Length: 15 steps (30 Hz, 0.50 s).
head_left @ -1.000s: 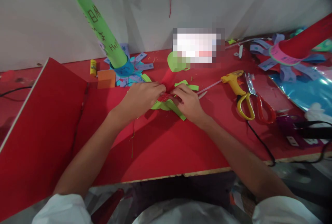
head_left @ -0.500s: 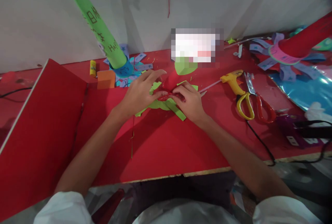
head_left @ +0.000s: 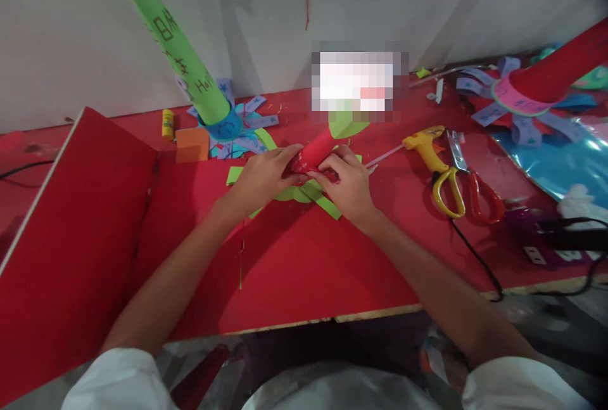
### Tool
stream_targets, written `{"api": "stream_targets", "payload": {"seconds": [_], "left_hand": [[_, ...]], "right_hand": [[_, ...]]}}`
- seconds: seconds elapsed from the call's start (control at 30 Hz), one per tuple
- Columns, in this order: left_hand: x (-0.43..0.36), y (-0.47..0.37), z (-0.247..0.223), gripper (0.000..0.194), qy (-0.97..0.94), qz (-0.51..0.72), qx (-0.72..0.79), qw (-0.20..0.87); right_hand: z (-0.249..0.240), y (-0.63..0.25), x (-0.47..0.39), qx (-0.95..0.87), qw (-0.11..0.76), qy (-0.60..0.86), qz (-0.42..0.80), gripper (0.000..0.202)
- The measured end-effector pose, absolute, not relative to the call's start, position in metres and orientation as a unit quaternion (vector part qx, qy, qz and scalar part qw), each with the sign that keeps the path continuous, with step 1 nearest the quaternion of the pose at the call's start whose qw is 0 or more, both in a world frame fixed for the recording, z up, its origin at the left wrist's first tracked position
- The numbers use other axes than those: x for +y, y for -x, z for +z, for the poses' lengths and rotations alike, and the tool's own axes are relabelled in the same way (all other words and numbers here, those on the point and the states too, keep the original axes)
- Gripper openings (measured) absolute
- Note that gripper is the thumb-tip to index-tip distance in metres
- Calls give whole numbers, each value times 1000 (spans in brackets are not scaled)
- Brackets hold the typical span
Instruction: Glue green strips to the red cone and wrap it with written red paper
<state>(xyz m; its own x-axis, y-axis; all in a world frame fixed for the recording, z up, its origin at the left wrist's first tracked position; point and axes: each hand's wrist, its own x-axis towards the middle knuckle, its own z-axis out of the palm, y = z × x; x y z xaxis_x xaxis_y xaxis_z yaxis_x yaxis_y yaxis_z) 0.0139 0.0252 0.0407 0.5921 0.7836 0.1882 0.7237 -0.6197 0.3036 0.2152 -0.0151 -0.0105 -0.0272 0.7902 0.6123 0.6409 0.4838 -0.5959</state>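
Note:
A short red paper tube tilts up from a base of green paper strips on the red table. A green paper piece sits at its upper end. My left hand is closed round the left side of the tube's bottom, thumb and fingers on the red paper. My right hand pinches the red paper at the bottom on the right. The fingertips of both hands nearly meet in front of the tube, and its lower rim is partly hidden by them.
A tall green tube stands behind left, near a glue stick and orange paper. To the right lie a yellow glue gun, scissors and a purple box. A red board rises at left.
My left hand's fingers have come down from their raised position and closed in on the tube's base. The tube leans more to the right, and its green top has shifted right.

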Motion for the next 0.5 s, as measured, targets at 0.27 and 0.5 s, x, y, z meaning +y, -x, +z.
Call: {"api": "stream_targets", "payload": {"seconds": [0.27, 0.5], "left_hand": [[23, -15, 38, 62, -903, 117, 411, 50], [20, -17, 35, 60, -902, 103, 418, 23]], "right_hand": [[-13, -215, -15, -695, 485, 527, 63, 34], [-11, -214, -15, -675, 516, 519, 97, 32]]}}
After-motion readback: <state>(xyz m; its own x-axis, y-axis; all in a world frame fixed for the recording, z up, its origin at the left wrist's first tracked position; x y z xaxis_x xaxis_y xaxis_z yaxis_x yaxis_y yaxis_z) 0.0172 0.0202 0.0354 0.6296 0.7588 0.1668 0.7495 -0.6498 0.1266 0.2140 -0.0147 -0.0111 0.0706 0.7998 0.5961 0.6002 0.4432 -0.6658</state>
